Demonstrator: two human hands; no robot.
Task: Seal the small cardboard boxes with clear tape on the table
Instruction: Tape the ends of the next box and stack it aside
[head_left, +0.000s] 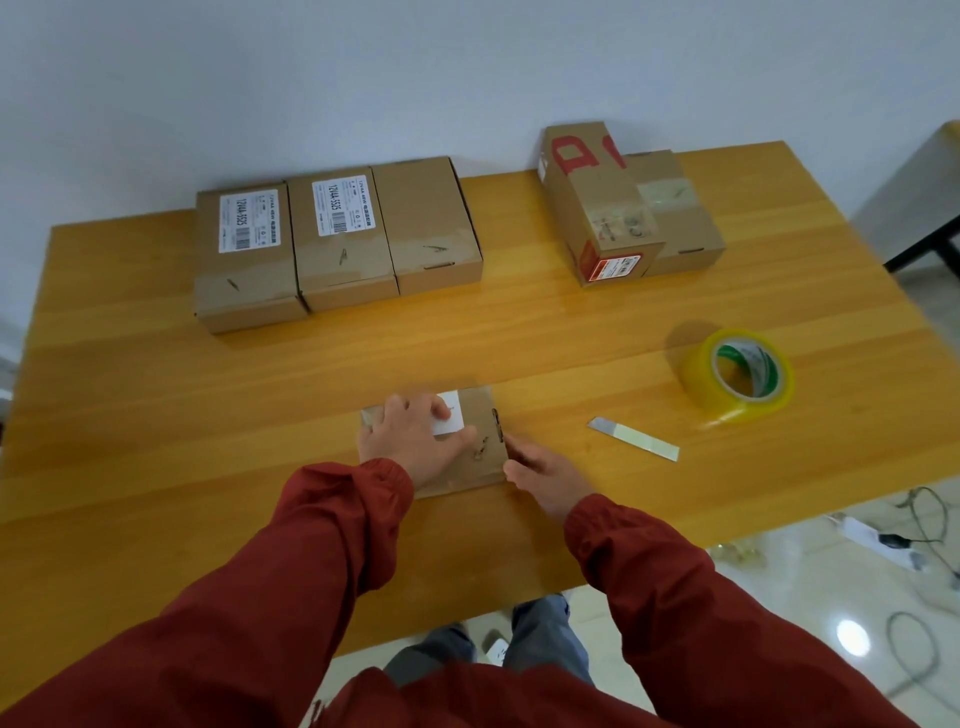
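Box (475, 415) squarely between the hands, drawn in close, probably to steady it while a seam is pressed down. Left hand (410, 441) flat on the lid, fingers spread, pinning rather than gripping. Right hand (545, 478) against the box's right side, fingers straight, holding nothing. Tape roll (737, 379) and cutter (634, 440) parked on the tabletop (208, 415) just beyond the right hand, within easy reach. Row of three boxes (337, 239) well ahead of the left hand. Tape on the near box too faint to confirm.
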